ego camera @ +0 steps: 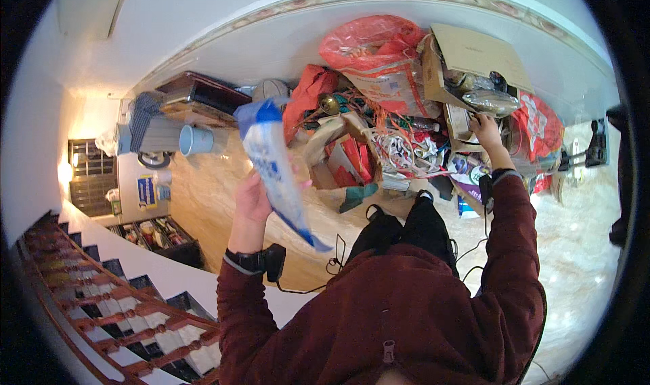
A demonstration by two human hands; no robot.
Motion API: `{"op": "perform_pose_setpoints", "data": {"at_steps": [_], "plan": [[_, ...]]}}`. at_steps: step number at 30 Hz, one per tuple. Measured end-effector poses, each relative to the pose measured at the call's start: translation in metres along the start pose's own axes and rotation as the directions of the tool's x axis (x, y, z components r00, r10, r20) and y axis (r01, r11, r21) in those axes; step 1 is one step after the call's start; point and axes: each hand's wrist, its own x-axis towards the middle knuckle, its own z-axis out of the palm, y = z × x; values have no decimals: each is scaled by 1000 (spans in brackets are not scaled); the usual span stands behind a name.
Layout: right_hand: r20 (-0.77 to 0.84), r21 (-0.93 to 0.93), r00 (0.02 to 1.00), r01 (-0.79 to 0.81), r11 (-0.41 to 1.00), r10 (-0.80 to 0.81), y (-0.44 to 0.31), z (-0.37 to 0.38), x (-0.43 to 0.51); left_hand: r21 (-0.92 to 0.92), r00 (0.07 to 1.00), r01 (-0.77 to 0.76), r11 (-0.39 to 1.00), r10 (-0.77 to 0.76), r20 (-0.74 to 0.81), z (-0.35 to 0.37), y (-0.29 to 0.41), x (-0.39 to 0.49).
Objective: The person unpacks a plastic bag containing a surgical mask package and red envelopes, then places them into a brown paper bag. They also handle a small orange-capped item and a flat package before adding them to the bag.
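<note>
My left hand (253,197) grips a blue and white plastic packet (274,167), held up at a tilt above the floor. Its surface bears printing. Over on the right, my right hand (486,131) reaches to a small open cardboard box (459,123), fingers bent at its edge; whether they hold anything is hard to tell. Just behind that hand, a clear-wrapped item (490,102) pokes out of a larger cardboard box (480,55) with its flap raised. Between my hands stands an open paper bag (325,174) with red and grey pieces inside.
A red and clear plastic sack (391,80) leans on the wall beside tangled white strips (398,149). Another red bag (538,126) lies at right. Leftward are a light blue bucket (196,140), a crate of bottles (157,235) and a staircase with a wooden railing (127,304). Cables hang from my wrists.
</note>
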Motion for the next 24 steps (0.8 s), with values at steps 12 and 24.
{"op": "perform_pose_setpoints", "data": {"at_steps": [12,24], "plan": [[-243,517,970,153,842,-27,-138,-60,-96,28,978,-153,988,155,-137,-44,-2,-4],[291,815,722,156,558,-628,-478,14,-168,-83,965,-263,961,261,-35,-133,51,-93]]}}
